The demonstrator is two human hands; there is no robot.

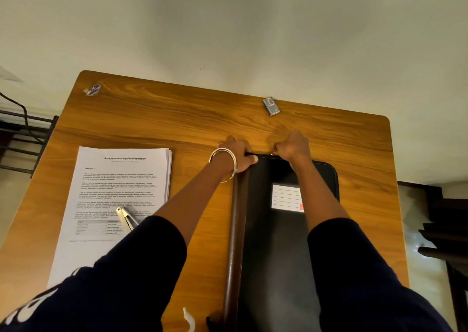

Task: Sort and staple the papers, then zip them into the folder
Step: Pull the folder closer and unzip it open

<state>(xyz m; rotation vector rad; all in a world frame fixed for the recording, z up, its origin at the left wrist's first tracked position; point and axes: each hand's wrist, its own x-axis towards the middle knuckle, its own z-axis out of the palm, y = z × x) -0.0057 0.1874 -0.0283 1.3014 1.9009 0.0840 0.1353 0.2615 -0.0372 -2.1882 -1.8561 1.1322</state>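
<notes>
A black zip folder with a brown spine and a white label lies closed on the wooden table, right of centre. My left hand grips its far left corner, thumb on the cover. My right hand pinches the small metal zip pull on the folder's far edge. A stack of printed papers lies on the left side of the table. A metal stapler rests on the stack's lower part, partly hidden by my left sleeve.
A small box of staples sits near the table's far edge. A torn sticker marks the far left corner. A dark rack stands left of the table, dark furniture to the right. A pale wall rises behind.
</notes>
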